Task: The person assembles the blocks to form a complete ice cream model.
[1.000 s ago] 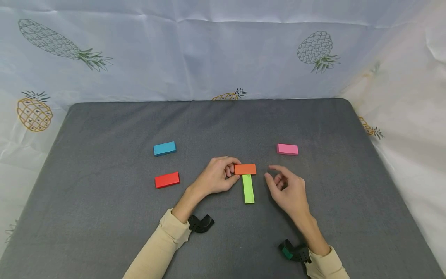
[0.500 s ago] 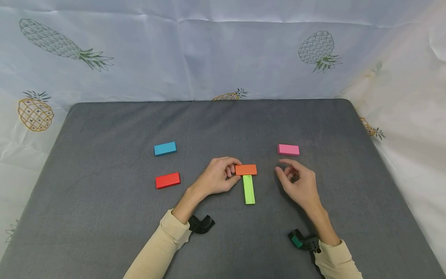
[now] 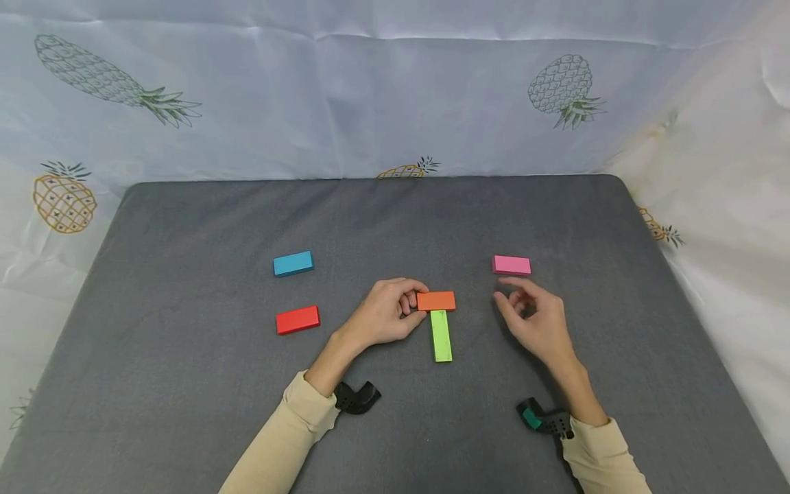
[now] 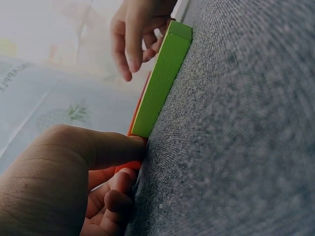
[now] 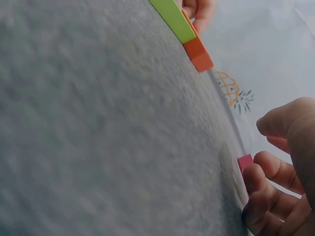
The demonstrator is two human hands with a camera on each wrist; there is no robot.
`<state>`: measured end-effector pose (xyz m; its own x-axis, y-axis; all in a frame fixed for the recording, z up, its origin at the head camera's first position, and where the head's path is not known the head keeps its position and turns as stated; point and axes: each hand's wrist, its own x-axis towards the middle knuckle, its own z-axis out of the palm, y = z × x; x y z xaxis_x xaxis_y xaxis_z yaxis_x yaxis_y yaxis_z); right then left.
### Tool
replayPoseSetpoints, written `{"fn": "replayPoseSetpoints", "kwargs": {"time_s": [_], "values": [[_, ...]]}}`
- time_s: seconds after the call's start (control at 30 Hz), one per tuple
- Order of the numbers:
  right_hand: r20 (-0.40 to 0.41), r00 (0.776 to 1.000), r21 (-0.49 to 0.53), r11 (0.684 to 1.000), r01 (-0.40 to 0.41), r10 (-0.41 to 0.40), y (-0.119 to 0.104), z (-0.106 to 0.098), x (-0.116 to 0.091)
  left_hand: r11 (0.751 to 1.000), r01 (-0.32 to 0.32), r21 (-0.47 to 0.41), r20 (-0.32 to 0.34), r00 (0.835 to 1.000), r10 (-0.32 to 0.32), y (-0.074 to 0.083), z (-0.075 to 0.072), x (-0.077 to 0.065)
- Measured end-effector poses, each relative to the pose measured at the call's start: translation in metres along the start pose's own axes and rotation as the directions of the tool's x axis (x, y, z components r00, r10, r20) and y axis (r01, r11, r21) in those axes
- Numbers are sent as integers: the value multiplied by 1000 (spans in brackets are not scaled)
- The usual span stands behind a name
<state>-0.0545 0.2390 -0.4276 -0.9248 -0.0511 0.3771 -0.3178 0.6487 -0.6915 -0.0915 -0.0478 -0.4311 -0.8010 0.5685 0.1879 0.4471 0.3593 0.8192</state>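
My left hand pinches the left end of an orange block between thumb and fingers. Below it lies a lime green block, its far end against the orange one's near side, so the pair makes a T. In the left wrist view the thumb reaches the corner where the green block meets the orange. My right hand hovers just in front of a pink block, thumb and index finger apart and the other fingers loosely bent. Nothing is between its fingertips. The right wrist view has the pink block partly behind the fingers.
On the left side of the grey cloth-covered table lie a blue block and, nearer, a red block. A pale curtain with pineapple prints hangs behind the table's far edge.
My right hand has moved right and slightly away from me, from beside the orange block to just in front of the pink one. The left hand and the blocks stay put.
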Motion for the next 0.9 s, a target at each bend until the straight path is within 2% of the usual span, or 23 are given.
{"fn": "replayPoseSetpoints", "kwargs": {"time_s": [0.27, 0.73, 0.9], "values": [[-13, 1000, 40, 999, 16, -15, 8, -7, 7, 1000, 5, 4, -5, 1000, -5, -1, 1, 0], [-2, 998, 85, 995, -61, 61, 24, -16, 15, 1000, 0, 7, -5, 1000, 0, 0, 1, -1], [4, 999, 83, 996, -39, 39, 26, -19, 17, 1000, -1, 4, -4, 1000, 1, 0, 1, -1]]}}
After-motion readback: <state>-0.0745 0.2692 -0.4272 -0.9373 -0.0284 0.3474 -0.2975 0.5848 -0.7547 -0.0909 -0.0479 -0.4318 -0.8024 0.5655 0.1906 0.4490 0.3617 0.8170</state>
